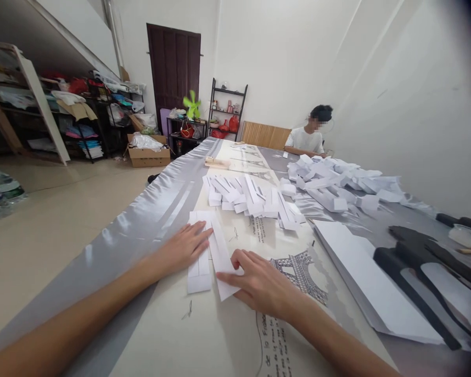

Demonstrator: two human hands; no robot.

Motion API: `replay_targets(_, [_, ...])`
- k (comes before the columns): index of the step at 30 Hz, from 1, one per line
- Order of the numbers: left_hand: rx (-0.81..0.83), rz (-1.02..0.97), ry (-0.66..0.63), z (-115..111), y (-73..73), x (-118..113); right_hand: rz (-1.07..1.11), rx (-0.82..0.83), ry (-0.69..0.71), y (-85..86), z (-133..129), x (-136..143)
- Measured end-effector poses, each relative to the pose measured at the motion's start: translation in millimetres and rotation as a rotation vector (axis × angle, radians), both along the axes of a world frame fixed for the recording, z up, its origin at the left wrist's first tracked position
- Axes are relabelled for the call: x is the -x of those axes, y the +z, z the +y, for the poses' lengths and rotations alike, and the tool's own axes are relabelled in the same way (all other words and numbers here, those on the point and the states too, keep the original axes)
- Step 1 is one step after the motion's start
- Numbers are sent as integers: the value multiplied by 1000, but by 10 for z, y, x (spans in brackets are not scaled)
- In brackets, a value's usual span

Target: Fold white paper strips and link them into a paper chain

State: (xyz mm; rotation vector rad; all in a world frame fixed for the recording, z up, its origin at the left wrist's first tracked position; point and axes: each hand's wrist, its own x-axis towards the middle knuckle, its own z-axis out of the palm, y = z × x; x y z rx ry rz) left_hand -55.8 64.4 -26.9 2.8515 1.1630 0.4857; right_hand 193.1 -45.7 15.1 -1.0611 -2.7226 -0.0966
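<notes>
Left paper strip (199,280) is pressed by open left hand (185,244); right paper strip (221,252) is touched by right hand (258,281), grip unclear.

Here's my left hand (186,245) lying palm down, fingers (202,236) stretched forward and rightward, the left forearm (90,314) slanting up from the lower left. Across from it, my right hand (261,280) bends its index finger (238,256), thumb (226,278) pointing left, right forearm (333,335) angling in from the lower right.
</notes>
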Motion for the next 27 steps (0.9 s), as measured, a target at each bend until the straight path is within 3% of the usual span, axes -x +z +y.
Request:
replay_targets(5, [0,21,-4,1,14,3,-16,-138,116,-29,-27,95])
replay_targets(8, [-6,48,-5,-19,52,3,21,-91,177,-74,-19,97])
replay_targets(13, [-8,61,5,-64,108,-1,77,23,165,-175,-4,96])
replay_targets(27, [4,82,7,-54,88,-12,224,1,214,-206,1,125])
